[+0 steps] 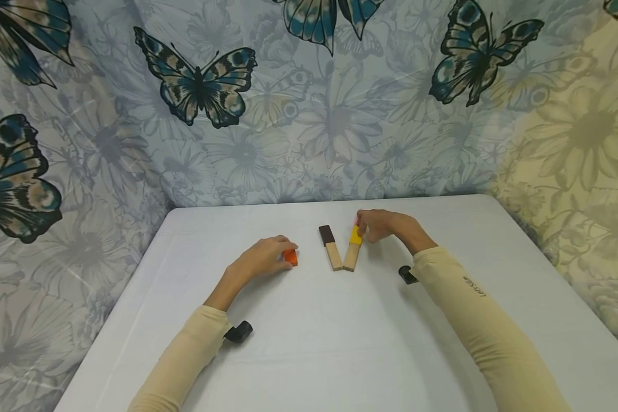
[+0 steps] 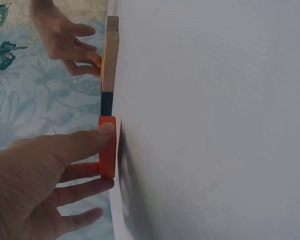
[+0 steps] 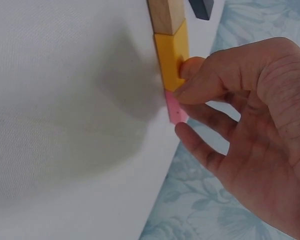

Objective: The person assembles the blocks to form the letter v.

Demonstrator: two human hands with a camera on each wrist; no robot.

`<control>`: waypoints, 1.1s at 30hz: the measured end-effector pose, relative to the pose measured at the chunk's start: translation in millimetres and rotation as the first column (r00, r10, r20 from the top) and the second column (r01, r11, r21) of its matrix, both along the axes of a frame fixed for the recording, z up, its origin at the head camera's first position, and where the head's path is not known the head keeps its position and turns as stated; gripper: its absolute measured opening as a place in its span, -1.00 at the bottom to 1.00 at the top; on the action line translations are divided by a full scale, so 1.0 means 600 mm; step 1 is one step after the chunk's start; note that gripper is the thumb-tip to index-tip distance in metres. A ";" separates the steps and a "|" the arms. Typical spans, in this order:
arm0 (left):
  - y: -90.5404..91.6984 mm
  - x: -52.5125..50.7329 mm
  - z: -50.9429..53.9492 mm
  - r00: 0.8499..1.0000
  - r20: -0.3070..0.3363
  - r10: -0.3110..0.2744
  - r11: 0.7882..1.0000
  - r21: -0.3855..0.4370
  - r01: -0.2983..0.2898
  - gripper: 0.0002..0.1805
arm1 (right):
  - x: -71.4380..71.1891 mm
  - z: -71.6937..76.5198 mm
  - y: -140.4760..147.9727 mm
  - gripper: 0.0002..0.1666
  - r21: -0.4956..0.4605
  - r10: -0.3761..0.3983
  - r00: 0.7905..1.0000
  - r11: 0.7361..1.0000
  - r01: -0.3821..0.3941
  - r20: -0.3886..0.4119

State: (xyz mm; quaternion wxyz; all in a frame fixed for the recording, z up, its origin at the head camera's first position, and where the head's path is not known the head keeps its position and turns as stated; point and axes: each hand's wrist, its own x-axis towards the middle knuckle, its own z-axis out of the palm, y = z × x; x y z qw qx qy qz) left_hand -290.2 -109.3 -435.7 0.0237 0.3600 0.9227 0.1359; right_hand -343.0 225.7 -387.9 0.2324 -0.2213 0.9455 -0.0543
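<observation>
In the head view, the left hand [image 1: 262, 256] holds an orange block [image 1: 291, 257] between thumb and fingers, at or just above the white table. The left wrist view shows the thumb on the near face of that block and the fingers behind it. Two plain wooden blocks [image 1: 333, 256] meet at their near ends in a V. A dark brown block [image 1: 327, 234] continues the left arm. On the right arm lies a yellow block [image 3: 171, 55], then a pink block [image 3: 176, 107]. The right hand [image 1: 383, 224] pinches the yellow block near its seam with the pink one.
A white table [image 1: 319, 343] carries the blocks. Behind it hangs a butterfly-patterned cloth [image 1: 335, 126], close to the far table edge. Black wrist cameras hang below the left sleeve [image 1: 185, 355] and right sleeve [image 1: 474, 309].
</observation>
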 end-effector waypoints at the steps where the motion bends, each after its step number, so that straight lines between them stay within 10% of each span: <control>1: 0.000 -0.001 0.000 1.000 -0.006 -0.001 1.000 0.001 0.001 -0.49 | 0.000 0.000 0.000 -0.45 0.000 0.001 1.000 1.000 -0.001 0.002; 17: 0.044 -0.023 0.020 0.997 -0.068 -0.028 1.000 0.006 0.029 -0.57 | -0.004 -0.006 0.001 -0.43 -0.003 0.001 1.000 1.000 -0.001 -0.007; 33: 0.116 -0.100 0.027 0.995 -0.103 0.012 1.000 0.024 -0.010 -0.53 | -0.001 -0.005 0.003 -0.42 0.025 0.023 1.000 0.999 -0.023 -0.010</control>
